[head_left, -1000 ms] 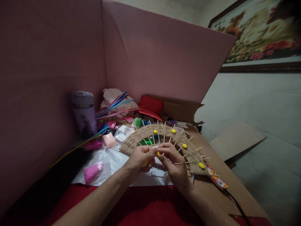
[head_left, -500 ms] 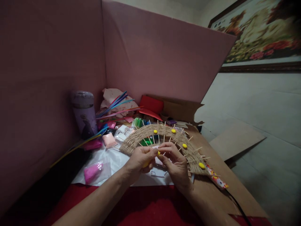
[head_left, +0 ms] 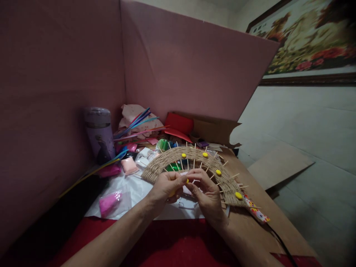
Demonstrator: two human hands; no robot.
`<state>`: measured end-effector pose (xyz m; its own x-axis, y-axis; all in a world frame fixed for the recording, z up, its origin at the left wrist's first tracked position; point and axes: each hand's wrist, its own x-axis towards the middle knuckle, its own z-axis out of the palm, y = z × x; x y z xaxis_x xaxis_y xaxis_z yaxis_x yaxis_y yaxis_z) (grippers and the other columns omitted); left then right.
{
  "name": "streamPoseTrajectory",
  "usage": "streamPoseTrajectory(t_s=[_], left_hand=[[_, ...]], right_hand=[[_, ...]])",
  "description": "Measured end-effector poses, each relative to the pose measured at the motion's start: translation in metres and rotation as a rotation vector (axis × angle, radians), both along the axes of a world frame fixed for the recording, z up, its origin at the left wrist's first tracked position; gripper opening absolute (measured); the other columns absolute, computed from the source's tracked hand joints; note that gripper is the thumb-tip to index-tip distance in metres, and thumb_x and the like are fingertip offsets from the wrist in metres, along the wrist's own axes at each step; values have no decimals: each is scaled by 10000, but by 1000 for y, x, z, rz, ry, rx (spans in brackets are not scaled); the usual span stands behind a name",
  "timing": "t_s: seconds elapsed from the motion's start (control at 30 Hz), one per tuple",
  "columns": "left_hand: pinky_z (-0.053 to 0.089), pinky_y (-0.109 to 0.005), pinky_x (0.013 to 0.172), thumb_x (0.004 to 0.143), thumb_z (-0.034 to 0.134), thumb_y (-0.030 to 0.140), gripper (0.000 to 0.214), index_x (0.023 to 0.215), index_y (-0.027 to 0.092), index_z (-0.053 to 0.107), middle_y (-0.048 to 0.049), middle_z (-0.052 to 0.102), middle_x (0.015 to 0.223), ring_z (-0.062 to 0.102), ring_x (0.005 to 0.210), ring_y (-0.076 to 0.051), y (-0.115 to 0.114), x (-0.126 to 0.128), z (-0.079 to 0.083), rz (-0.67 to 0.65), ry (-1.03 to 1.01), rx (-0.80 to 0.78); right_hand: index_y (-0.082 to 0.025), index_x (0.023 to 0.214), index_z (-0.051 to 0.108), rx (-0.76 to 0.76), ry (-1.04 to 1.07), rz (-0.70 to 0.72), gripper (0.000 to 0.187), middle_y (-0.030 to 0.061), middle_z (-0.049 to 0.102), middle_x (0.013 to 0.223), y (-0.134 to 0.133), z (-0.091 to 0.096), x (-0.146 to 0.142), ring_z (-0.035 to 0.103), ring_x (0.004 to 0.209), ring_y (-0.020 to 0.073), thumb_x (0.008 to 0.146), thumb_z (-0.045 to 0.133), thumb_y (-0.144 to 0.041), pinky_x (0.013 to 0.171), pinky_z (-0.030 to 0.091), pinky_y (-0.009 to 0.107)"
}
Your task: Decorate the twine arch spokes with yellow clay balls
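Note:
My left hand (head_left: 166, 187) and my right hand (head_left: 206, 193) meet in front of me, fingertips pinched together on a small lump of yellow clay (head_left: 187, 181). More yellow clay shows under the left fingers. Just behind the hands lies a woven twine arch (head_left: 170, 159) with thin wooden sticks poking out along both edges. Several yellow clay blobs (head_left: 238, 195) sit on its band.
A purple bottle (head_left: 99, 132) stands at the left by the pink partition (head_left: 189, 66). Coloured straws (head_left: 140, 122), pink clay packets (head_left: 109, 202), white plastic and red paper clutter the back. A brown board (head_left: 258, 218) lies to the right, red cloth (head_left: 167, 241) near me.
The right hand's fingers have shifted slightly against the yellow clay; both hands stay in the same place.

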<state>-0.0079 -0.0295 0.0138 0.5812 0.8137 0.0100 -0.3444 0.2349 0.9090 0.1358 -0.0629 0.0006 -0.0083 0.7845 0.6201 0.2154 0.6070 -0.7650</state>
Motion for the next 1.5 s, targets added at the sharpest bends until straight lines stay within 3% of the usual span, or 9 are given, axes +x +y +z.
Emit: streamPoseTrajectory(t_s=[0.57, 0.87, 1.0, 1.13, 1.3, 1.5], left_hand=[[110, -175, 322, 652, 700, 528, 439, 577, 150, 490, 61, 420, 376, 243, 299, -20, 1, 0, -3, -2, -5, 4], [122, -181, 320, 613, 694, 590, 497, 526, 157, 467, 65, 377, 346, 247, 291, -24, 1, 1, 0, 32, 51, 59], [114, -178, 320, 649, 654, 607, 482, 593, 147, 518, 69, 381, 348, 234, 292, -22, 0, 1, 0, 54, 39, 59], [109, -172, 313, 625, 701, 541, 430, 681, 140, 558, 82, 394, 348, 223, 280, -20, 7, -2, -1, 182, 31, -3], [132, -167, 310, 539, 753, 426, 393, 725, 130, 574, 80, 433, 352, 269, 266, -29, 30, -17, 0, 510, 63, -24], [139, -169, 315, 557, 689, 289, 335, 821, 106, 593, 36, 565, 506, 283, 271, -14, 54, -41, 24, 795, 44, 32]], right_hand=[[-266, 955, 653, 32, -1, 10, 159, 31, 556, 972, 1, -1, 1, 562, 897, 168, 830, 615, -175, 711, 465, 285], [-255, 909, 652, 11, 13, 25, 129, 25, 566, 948, 0, 1, 0, 569, 887, 167, 824, 619, -164, 710, 463, 283], [-241, 877, 643, -28, 30, 12, 71, 27, 573, 926, -1, 0, 0, 567, 860, 159, 834, 610, -196, 681, 462, 269], [-228, 899, 640, -110, 113, -7, 86, 26, 573, 917, 1, -3, -1, 543, 704, 122, 832, 610, -273, 543, 443, 231], [-200, 880, 620, -331, 289, -29, 185, -24, 549, 700, 10, 3, -3, 485, 515, 82, 776, 666, -346, 460, 407, 215], [-169, 814, 634, -511, 390, 36, 283, -15, 562, 679, 27, 19, -3, 473, 525, 81, 698, 713, -414, 431, 374, 196]])
